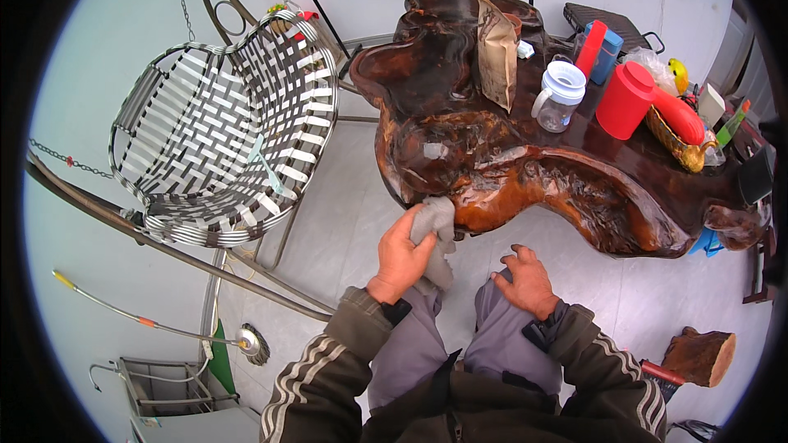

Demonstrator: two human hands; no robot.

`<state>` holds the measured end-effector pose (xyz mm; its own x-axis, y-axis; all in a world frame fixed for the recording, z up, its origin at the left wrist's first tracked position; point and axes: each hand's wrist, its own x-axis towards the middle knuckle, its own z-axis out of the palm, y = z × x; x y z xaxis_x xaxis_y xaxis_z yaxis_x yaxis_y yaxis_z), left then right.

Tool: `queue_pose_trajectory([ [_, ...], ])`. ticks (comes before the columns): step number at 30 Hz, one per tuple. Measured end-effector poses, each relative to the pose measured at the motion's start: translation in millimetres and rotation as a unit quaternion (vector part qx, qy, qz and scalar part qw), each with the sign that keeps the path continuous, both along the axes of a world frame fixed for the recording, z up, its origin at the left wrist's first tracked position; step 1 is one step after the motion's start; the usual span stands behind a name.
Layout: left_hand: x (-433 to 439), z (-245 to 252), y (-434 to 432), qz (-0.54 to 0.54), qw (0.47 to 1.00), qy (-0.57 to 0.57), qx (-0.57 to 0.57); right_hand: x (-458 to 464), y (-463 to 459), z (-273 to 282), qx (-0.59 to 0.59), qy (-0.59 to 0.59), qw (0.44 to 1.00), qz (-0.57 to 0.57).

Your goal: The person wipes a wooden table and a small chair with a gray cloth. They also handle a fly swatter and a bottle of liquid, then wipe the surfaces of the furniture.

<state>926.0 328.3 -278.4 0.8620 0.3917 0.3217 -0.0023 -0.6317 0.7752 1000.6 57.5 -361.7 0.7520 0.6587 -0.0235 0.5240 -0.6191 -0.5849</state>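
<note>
My left hand [400,255] holds a grey cloth [439,227] against the near left edge of a glossy carved root-wood table [498,197]. The cloth hangs down above my left knee. My right hand [526,283] is empty, its fingers apart, by my right knee. On the table stand a brown paper bag [497,61], a clear jug with a white and blue lid [559,98], a red canister [625,101] and a blue container [606,55]. A gold-coloured basket [674,138] at the right holds a red object [677,114].
A black-and-white woven hanging chair [215,135] with a metal frame stands at the left. Below it are a long-handled brush [252,344] and a metal rack [172,384]. A wooden stump [699,357] rests on the tiled floor at the lower right.
</note>
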Motion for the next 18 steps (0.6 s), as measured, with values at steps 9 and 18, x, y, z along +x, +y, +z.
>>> queue_pose_trajectory([
  [9, 24.3, 134.2, 111.6, 0.001, 0.995, -0.090, -0.046, 7.2, -5.1, 0.8, 0.018, 0.007, 1.000, -0.013],
  [18, 202.8, 164.3, 162.5, -0.070, 0.977, -0.076, 0.187, 20.4, 1.2, 5.2, 0.040, -0.003, 0.999, 0.012],
])
